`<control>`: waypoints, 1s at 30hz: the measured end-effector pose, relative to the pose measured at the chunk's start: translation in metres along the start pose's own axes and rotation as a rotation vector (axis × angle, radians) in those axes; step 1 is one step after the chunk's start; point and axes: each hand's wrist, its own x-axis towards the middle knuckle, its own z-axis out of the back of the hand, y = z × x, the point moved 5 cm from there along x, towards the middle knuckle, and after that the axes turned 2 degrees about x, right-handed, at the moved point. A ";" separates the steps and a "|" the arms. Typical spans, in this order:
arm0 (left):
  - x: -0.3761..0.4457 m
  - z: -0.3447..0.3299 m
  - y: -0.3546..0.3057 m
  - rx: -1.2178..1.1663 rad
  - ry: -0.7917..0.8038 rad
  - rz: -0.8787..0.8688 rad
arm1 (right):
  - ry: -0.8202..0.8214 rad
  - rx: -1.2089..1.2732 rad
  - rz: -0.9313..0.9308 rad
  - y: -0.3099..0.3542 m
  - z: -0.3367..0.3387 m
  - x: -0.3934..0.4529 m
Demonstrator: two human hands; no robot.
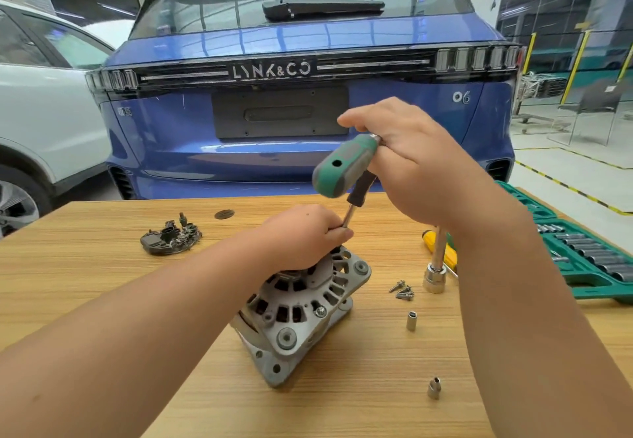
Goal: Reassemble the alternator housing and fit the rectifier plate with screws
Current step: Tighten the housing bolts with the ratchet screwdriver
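Observation:
The grey alternator housing [301, 314] stands tilted on the wooden table [102, 266] in the middle of the view. My left hand [301, 235] rests on its top and pinches the lower metal shaft of a T-handle driver. My right hand [411, 160] grips the green and grey T-handle [339, 170] above it, so the shaft runs down at a slant to the housing's far edge. The dark rectifier plate [170, 237] lies apart at the left back of the table. Several loose screws [402, 290] lie to the right of the housing.
A socket on an extension bar [435, 276] stands by a yellow-handled tool [442, 249]. Two small sockets [411, 321] [433, 388] lie on the right front. A green socket case [589, 259] sits at the right edge. A blue car [291, 129] is parked behind the table.

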 end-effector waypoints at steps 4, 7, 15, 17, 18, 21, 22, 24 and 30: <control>0.004 0.004 0.003 -0.023 0.091 0.005 | -0.070 0.093 -0.016 -0.002 0.012 -0.002; 0.003 0.000 0.005 -0.055 0.106 -0.002 | -0.058 0.049 -0.031 -0.004 0.015 -0.002; 0.000 0.003 0.002 -0.065 0.112 -0.085 | 0.131 0.321 0.074 -0.009 0.014 -0.007; -0.002 0.004 0.001 -0.055 0.121 -0.098 | 0.150 0.396 0.070 -0.015 0.017 -0.008; -0.002 0.003 0.000 -0.049 0.126 -0.107 | 0.153 0.427 0.058 -0.017 0.018 -0.008; -0.003 0.002 -0.001 -0.067 0.125 -0.134 | 0.075 0.453 -0.028 -0.025 0.027 -0.008; -0.003 0.002 -0.001 -0.075 0.121 -0.142 | 0.034 0.395 -0.064 -0.027 0.029 -0.008; -0.003 0.002 -0.002 -0.051 0.115 -0.149 | -0.026 0.293 -0.124 -0.030 0.029 -0.007; -0.002 0.000 -0.002 -0.008 0.088 -0.155 | -0.227 0.481 -0.335 -0.034 0.017 -0.002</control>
